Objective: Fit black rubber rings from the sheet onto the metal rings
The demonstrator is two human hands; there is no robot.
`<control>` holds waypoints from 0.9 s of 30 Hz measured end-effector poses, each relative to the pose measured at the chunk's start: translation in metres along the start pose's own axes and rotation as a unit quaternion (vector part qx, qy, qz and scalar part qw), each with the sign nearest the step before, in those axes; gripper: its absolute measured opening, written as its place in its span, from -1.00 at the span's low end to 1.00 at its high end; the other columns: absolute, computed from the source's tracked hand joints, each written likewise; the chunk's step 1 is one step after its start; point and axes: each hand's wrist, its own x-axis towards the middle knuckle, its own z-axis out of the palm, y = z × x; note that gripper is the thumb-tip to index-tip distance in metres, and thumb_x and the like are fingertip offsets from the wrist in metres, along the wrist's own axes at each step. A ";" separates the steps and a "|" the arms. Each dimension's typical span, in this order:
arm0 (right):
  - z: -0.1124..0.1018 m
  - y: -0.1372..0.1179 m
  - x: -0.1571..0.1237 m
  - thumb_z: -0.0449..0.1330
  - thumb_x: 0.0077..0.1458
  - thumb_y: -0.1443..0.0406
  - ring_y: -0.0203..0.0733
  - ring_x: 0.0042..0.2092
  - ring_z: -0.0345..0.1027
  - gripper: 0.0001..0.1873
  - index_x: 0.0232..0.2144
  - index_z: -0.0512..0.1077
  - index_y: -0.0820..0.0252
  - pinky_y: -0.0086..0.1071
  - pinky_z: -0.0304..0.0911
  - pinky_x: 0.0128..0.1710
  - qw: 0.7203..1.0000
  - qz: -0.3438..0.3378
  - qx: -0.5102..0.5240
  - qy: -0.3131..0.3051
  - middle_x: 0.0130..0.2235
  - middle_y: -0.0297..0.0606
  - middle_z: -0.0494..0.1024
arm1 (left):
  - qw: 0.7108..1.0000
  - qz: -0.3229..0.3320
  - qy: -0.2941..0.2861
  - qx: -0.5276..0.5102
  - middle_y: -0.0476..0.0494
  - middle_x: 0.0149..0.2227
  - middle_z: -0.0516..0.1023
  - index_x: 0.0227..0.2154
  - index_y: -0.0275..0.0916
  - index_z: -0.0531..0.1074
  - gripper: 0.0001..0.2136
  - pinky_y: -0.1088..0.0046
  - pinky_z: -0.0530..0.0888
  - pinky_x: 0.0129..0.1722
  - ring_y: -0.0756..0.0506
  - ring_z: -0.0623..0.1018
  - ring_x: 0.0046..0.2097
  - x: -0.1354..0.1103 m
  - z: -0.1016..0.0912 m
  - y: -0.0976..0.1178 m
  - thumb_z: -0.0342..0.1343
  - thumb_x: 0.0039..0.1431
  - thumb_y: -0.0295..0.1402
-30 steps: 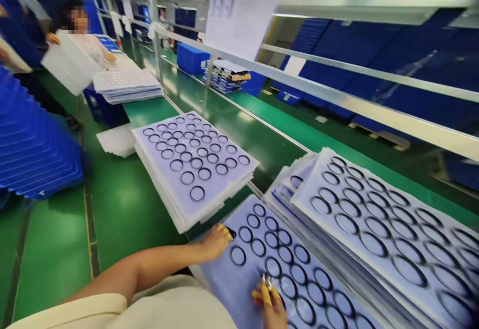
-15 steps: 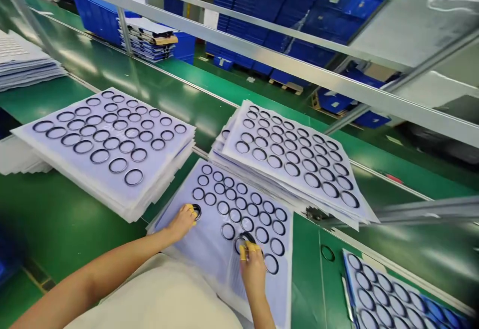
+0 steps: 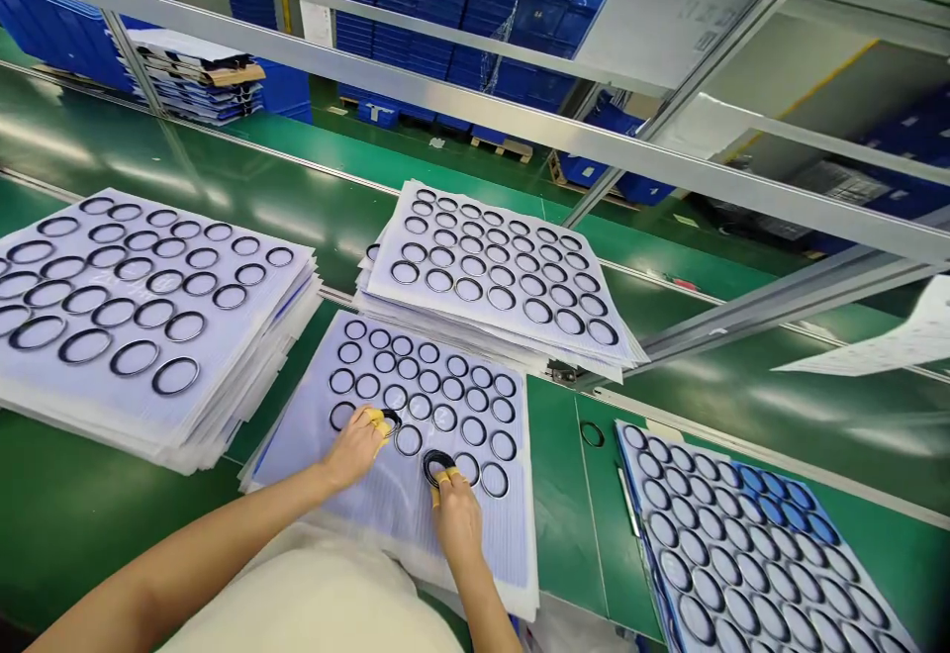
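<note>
My left hand (image 3: 356, 449), with yellow coverings on its fingertips, pinches a black ring (image 3: 393, 419) low over the front white sheet (image 3: 401, 524). Whether it holds one ring or more is hard to make out. To its right, my right hand (image 3: 455, 516) grips a small bunch of black rings (image 3: 436, 457) close above the same sheet, its fingertips also in yellow. Rows of thin black rings (image 3: 443, 418) lie flat on the far part of this sheet. Its near part, by my body, shows a bare ribbed surface.
A thick stack of sheets (image 3: 244, 381) topped with rings stands at left, another stack (image 3: 475, 315) behind. At right lie a ring-covered blue-and-white sheet (image 3: 642, 559) and a loose ring (image 3: 592, 433) on the green table (image 3: 564, 534). A metal rail (image 3: 371, 69) crosses beyond.
My left hand has moved right along the sheet, and a ring now lies where it was. My right hand still grips its rings. The view has swung right.
</note>
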 end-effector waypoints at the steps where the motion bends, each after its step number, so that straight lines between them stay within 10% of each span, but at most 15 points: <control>1: -0.001 0.002 -0.001 0.09 0.11 0.16 -0.07 -0.31 0.44 -0.76 -0.42 0.49 0.12 -0.27 0.31 -0.27 1.000 0.015 0.011 0.004 -0.32 -0.16 0.55 | 1.000 0.009 -0.004 -0.002 -0.14 -0.28 0.50 -0.15 -0.23 0.40 -0.81 0.08 0.23 0.18 -0.15 0.42 -0.02 0.005 0.002 0.007 -0.07 0.27 -0.49; 7: -0.032 0.026 -0.001 -0.16 0.22 -0.02 -0.18 -0.50 0.42 -0.48 -0.20 0.38 0.24 -0.35 0.29 -0.50 0.988 0.121 0.081 0.051 -0.32 -0.14 0.59 | 0.999 0.034 -0.042 0.001 -0.16 -0.22 0.50 -0.18 -0.25 0.41 -0.84 0.10 0.16 0.23 -0.14 0.39 0.02 0.020 0.016 0.033 -0.07 0.30 -0.47; 16: -0.031 0.033 0.007 0.11 -0.03 0.14 0.13 -0.16 0.44 -0.75 -0.40 0.49 0.14 -0.12 0.28 -0.11 0.997 0.068 0.037 0.024 -0.23 -0.02 0.55 | 0.996 -0.026 -0.085 0.008 -0.21 -0.27 0.49 -0.37 -0.29 0.43 -0.97 0.10 0.30 0.07 -0.21 0.39 -0.02 0.027 0.048 0.052 0.10 0.16 -0.49; 27: -0.041 0.057 0.004 0.08 -0.03 0.16 0.03 -0.24 0.51 -0.73 -0.35 0.50 0.12 -0.22 0.38 -0.24 0.998 0.048 0.016 -0.044 -0.27 -0.13 0.60 | 0.995 -0.098 -0.001 -0.035 -0.19 -0.18 0.50 -0.26 -0.25 0.44 -0.90 0.20 0.41 -0.03 -0.16 0.45 -0.08 0.010 0.004 0.026 0.04 0.22 -0.42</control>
